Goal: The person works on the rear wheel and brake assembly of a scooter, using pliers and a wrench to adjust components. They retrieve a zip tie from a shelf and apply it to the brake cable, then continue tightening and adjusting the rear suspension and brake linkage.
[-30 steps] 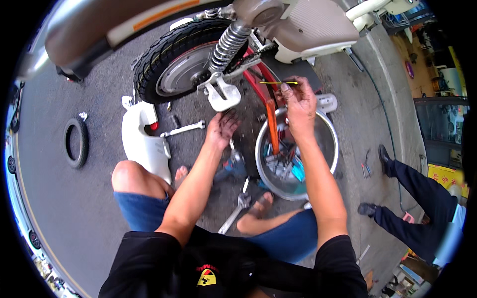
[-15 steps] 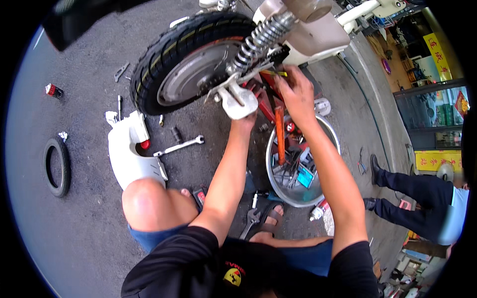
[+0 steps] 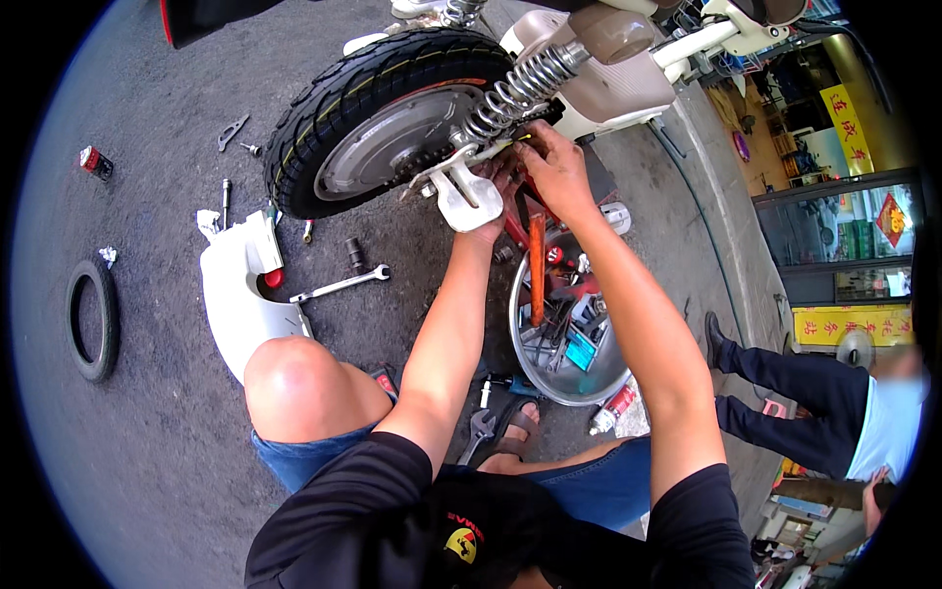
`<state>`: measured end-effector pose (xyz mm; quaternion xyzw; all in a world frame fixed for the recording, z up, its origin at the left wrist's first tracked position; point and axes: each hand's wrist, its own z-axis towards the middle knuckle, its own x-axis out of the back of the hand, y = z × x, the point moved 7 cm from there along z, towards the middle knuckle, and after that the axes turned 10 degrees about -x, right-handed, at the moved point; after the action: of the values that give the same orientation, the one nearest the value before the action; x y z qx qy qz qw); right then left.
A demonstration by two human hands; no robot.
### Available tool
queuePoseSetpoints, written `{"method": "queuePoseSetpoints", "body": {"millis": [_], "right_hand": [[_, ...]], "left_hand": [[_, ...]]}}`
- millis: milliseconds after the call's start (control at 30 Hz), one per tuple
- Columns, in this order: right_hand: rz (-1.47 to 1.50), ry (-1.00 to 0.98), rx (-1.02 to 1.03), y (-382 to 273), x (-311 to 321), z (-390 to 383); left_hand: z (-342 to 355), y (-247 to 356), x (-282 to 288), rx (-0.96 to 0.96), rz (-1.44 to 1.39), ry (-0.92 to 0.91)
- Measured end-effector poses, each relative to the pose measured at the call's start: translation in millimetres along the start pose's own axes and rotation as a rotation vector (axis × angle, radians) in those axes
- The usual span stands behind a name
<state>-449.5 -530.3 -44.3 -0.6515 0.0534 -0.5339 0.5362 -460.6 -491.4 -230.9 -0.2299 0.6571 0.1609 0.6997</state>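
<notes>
My right hand [image 3: 558, 172] is closed in a pinch on a thin yellow tie [image 3: 522, 137], just below the coiled shock absorber [image 3: 515, 94] of a scooter. My left hand [image 3: 483, 226] reaches up behind a pale metal footrest bracket [image 3: 461, 196], its fingers mostly hidden there. Left of both hands is the black-tyred wheel [image 3: 325, 125] with a silver hub. A red jack-like stand [image 3: 517, 228] shows under them, and an orange bar [image 3: 537, 280] leans in a steel basin [image 3: 549, 391] of tools.
A white body panel [image 3: 231, 294], an open-ended wrench [image 3: 339, 285], an adjustable wrench [image 3: 479, 432], a can [image 3: 96, 163] and a loose tyre [image 3: 77, 319] lie on the pavement. A person in dark trousers [image 3: 795, 383] is at the right, near a hose [image 3: 711, 226] and shopfront [image 3: 834, 231].
My left hand has risen from below the bracket to behind it. My right hand has moved left and up with the yellow tie, in close to the shock absorber's lower end.
</notes>
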Motion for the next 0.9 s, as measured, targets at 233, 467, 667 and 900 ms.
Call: {"method": "queuePoseSetpoints", "body": {"millis": [233, 467, 667, 900], "right_hand": [[-0.202, 0.010, 0.061, 6, -5, 12], [-0.169, -0.052, 0.054, -11, -6, 13], [-0.188, -0.095, 0.068, 6, -19, 22], [-0.248, 0.069, 0.261, 7, -19, 11]], "left_hand": [[2, 4, 0, -0.095, 0.021, 0.203], [-16, 21, -35, -0.231, 0.022, 0.301], [-14, 27, -37, -0.249, 0.105, 0.340], [-15, 23, -35, -0.266, 0.080, 0.320]]}}
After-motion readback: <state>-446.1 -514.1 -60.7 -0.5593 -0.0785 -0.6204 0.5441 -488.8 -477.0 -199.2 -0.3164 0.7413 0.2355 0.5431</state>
